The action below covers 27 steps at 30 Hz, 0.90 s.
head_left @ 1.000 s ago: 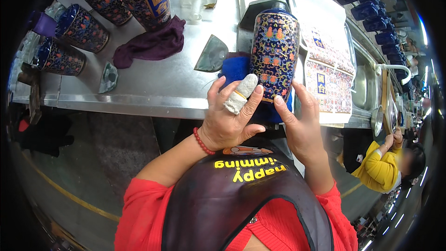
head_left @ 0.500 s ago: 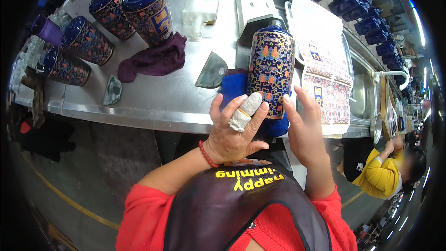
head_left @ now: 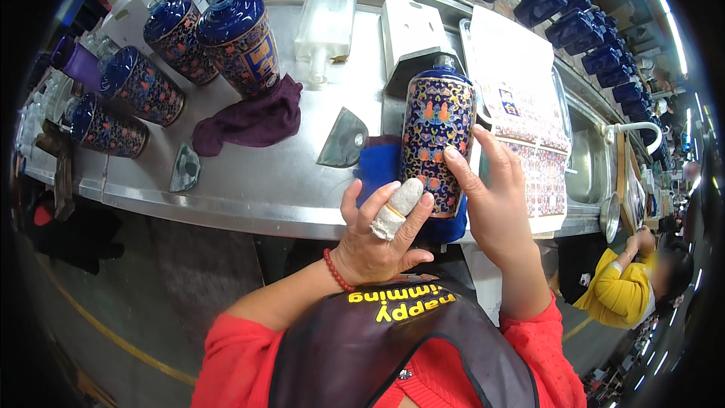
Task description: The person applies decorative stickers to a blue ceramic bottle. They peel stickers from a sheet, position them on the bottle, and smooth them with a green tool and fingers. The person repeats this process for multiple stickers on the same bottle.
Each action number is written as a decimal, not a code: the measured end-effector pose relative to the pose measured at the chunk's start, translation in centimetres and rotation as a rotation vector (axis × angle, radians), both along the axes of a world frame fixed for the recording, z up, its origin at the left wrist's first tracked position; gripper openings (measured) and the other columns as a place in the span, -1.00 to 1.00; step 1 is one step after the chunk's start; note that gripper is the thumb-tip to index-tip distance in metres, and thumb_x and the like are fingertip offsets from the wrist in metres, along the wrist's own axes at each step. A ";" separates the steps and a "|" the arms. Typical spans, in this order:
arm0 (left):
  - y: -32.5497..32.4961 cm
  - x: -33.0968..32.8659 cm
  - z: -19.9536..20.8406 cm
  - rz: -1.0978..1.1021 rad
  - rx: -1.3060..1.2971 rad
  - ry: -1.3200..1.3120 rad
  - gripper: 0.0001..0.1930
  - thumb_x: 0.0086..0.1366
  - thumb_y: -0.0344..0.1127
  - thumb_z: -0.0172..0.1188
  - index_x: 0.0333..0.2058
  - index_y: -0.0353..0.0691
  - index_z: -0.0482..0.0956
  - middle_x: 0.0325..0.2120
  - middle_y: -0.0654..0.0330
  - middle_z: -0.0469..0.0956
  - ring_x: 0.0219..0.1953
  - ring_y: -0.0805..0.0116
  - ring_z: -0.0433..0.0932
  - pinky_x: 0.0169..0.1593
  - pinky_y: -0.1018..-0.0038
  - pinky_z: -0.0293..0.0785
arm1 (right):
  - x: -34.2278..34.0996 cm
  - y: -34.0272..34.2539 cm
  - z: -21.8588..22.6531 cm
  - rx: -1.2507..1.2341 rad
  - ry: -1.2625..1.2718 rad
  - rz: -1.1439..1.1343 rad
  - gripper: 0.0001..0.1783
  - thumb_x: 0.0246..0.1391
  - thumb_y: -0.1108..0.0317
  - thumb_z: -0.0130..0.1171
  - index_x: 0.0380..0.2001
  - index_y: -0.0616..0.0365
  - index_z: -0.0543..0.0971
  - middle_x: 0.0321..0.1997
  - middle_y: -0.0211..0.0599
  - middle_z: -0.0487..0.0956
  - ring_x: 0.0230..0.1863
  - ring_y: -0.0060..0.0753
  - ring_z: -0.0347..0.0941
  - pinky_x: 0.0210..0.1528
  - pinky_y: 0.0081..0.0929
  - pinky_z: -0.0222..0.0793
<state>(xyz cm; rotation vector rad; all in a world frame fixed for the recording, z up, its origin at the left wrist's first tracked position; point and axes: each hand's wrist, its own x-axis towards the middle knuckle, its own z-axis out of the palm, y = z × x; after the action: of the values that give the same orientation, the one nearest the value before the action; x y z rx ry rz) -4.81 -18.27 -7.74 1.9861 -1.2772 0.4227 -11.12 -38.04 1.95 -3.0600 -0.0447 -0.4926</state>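
Observation:
A dark blue glass bottle with a colourful floral pattern lies in front of me, neck away, on a blue cloth. Its neck end leans on a dark wedge-shaped rest. My left hand is open at the bottle's lower left, fingers spread; a grey-white wrap covers one finger, its tip at the bottle's edge. Along the right side lies my right hand, also open, the thumb resting on the patterned face and the fingers stretched along the edge. Neither hand wraps round the bottle.
Printed decal sheets lie right of the bottle, before a sink. On the left stand several patterned bottles, beside a purple cloth. Dark green scraper pieces and a clear bottle lie between. A person in yellow works at right.
My right hand has moved further up the bottle, its thumb now on the pattern. The left hand stays near the lower left edge. The whole view has shifted slightly.

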 end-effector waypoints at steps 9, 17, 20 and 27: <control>0.0 0.3 -0.1 -0.022 0.014 -0.062 -0.26 0.41 0.34 -0.06 0.24 -0.18 0.52 0.20 0.04 0.48 0.27 0.06 0.23 0.42 -0.15 -0.19 | 2.2 -1.3 0.7 -0.037 -0.044 0.033 -0.34 0.01 0.56 0.16 0.23 -0.16 0.57 0.38 -0.10 0.37 0.27 0.09 0.34 0.27 -0.05 0.30; -0.1 0.3 -0.3 -0.015 0.003 -0.064 -0.27 0.40 0.34 -0.04 0.24 -0.17 0.51 0.22 0.05 0.46 0.27 0.08 0.24 0.42 -0.16 -0.17 | 3.5 -1.8 1.4 -0.026 0.002 0.052 -0.38 0.02 0.52 0.17 0.21 -0.15 0.58 0.35 -0.16 0.40 0.27 0.06 0.33 0.26 -0.05 0.30; -0.1 0.3 -0.3 -0.019 0.001 -0.058 -0.26 0.40 0.33 -0.03 0.26 -0.16 0.49 0.22 0.05 0.45 0.27 0.08 0.24 0.42 -0.16 -0.17 | 3.8 -1.8 1.5 -0.022 -0.007 0.053 -0.39 0.02 0.51 0.18 0.20 -0.15 0.59 0.33 -0.16 0.41 0.27 0.04 0.33 0.26 -0.06 0.30; -0.1 0.3 -0.4 -0.020 -0.002 -0.050 -0.27 0.41 0.33 -0.04 0.26 -0.15 0.49 0.23 0.06 0.44 0.27 0.09 0.24 0.41 -0.15 -0.17 | 3.9 -2.0 1.4 -0.017 -0.027 0.050 -0.35 -0.01 0.55 0.19 0.21 -0.13 0.57 0.32 -0.18 0.41 0.26 0.03 0.34 0.26 -0.05 0.29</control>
<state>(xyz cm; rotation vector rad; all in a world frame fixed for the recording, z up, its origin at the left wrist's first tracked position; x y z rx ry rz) -4.51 -18.35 -8.13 1.9701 -1.3260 0.4661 -7.24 -40.02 3.37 -3.0608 -0.1264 -0.5334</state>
